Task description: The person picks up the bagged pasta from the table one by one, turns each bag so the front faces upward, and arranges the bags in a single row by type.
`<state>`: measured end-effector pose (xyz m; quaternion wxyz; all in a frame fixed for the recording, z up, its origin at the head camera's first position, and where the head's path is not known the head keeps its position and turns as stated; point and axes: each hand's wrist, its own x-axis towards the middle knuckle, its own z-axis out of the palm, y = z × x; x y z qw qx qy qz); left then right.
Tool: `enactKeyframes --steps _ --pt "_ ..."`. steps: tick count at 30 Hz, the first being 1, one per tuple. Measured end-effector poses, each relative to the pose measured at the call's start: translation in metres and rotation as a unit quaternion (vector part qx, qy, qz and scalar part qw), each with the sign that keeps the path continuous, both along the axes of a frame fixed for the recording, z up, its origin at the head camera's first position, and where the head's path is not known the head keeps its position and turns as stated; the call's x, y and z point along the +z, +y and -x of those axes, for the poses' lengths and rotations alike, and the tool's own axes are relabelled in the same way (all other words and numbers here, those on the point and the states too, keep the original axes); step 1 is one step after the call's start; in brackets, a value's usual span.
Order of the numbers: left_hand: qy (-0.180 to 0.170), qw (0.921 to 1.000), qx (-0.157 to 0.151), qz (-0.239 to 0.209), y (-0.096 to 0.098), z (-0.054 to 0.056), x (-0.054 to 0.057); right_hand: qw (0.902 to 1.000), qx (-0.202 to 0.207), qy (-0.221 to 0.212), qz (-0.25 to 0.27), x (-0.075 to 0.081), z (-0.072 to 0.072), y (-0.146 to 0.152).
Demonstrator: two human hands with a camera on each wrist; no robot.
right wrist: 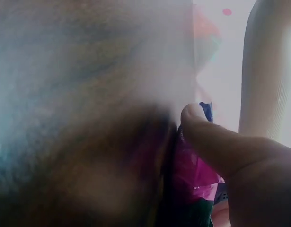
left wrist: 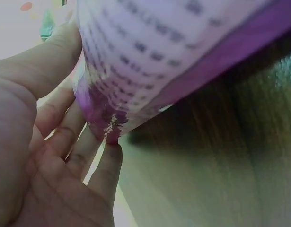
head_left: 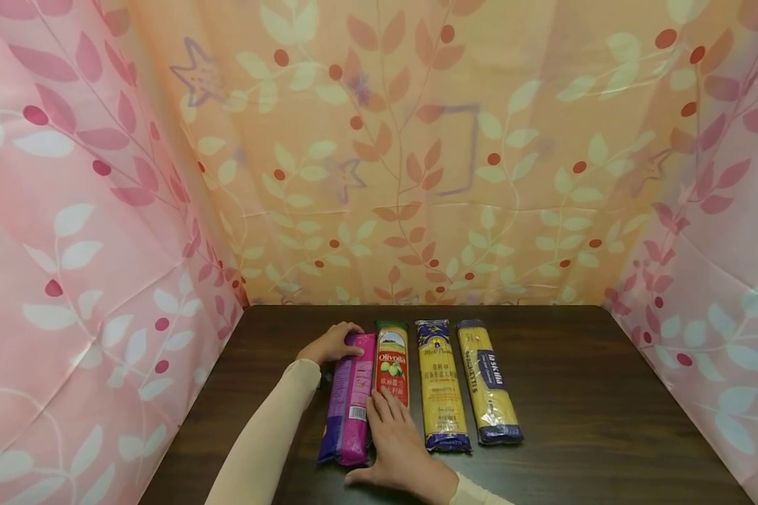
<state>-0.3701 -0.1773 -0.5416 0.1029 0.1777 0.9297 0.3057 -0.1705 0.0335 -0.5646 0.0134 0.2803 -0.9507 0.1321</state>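
A pink-and-purple pasta packet (head_left: 352, 400) lies leftmost in a row of packets, slightly tilted. My left hand (head_left: 331, 344) holds its far end, thumb on the near face and fingers around the end; the left wrist view shows the fingertips at the crimped purple end (left wrist: 110, 120). My right hand (head_left: 399, 449) lies over the lower part of a red Olivoila pasta packet (head_left: 391, 358), fingers extended and thumb spread out toward the near end of the pink-and-purple one. In the right wrist view the right thumb (right wrist: 216, 142) overlaps the pink wrapper (right wrist: 190, 170).
To the right lie a yellow spaghetti packet with blue ends (head_left: 442, 386) and another yellow one with a dark blue label (head_left: 489, 382). All rest on a dark wooden table (head_left: 581, 407). Patterned cloth (head_left: 417, 175) hangs behind the table and along both sides.
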Motion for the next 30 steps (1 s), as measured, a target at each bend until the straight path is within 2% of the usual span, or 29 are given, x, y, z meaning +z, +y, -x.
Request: enactKeyframes --steps 9,15,19,30 --pt "-0.001 1.0000 0.002 -0.003 0.000 -0.001 0.001 0.9994 -0.017 0.019 -0.024 -0.002 0.002 -0.003" --pt "-0.016 0.9998 -0.007 0.007 0.000 -0.003 0.001 0.9994 -0.020 0.026 -0.013 -0.004 0.004 -0.003" --pt "-0.009 0.9998 -0.012 0.016 -0.004 -0.005 0.002 0.9989 -0.024 0.039 -0.005 -0.003 0.005 -0.006" --pt "-0.012 0.9999 0.000 -0.007 -0.009 -0.014 0.006 0.9987 -0.024 0.045 0.008 -0.002 0.005 -0.009"
